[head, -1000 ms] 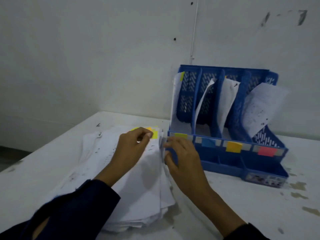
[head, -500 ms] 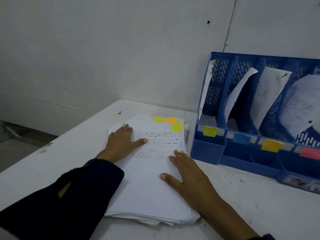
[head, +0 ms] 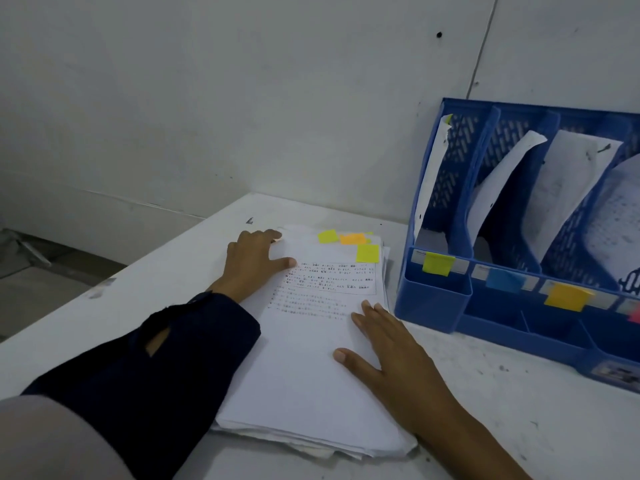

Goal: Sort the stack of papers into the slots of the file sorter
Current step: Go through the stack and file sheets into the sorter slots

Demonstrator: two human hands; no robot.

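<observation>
**Inspector:** Where is the stack of papers (head: pixel 304 368) sitting?

**Assistant:** It is lying flat on the white table (head: pixel 519 410), just left of the blue file sorter (head: pixel 446 299). Yellow and orange sticky tabs (head: pixel 349 239) are showing along its far edge, and the top sheet is carrying printed text.

**Inspector:** The hands?

**Assistant:** The left hand (head: pixel 251 263) is resting on the stack's far left corner, fingers spread and fairly straight, thumb lying on the top sheet; it is gripping nothing. The right hand (head: pixel 391 355) is lying palm down on the stack's right side, fingers extended and flat, holding nothing.

**Inspector:** And the sorter?

**Assistant:** It is standing against the wall (head: pixel 242 98). Sheets (head: pixel 561 188) are leaning in its slots, and yellow, blue, orange and pink labels (head: pixel 438 263) are marking the front rail.
</observation>
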